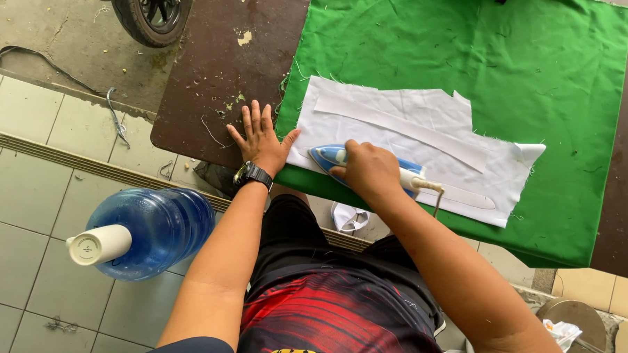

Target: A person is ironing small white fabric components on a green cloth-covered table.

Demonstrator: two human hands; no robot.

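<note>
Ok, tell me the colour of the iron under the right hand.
Blue and white iron, gripped by the right hand; the head view shows it.

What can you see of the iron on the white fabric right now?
The iron is blue and white, with its pointed nose toward the left. It lies flat, soleplate down, on the white fabric, near that piece's lower left corner, over the green cloth. The right hand grips its handle from above and hides most of the body. A pale cord leaves its rear end on the right. The left hand lies apart on the table.
</note>
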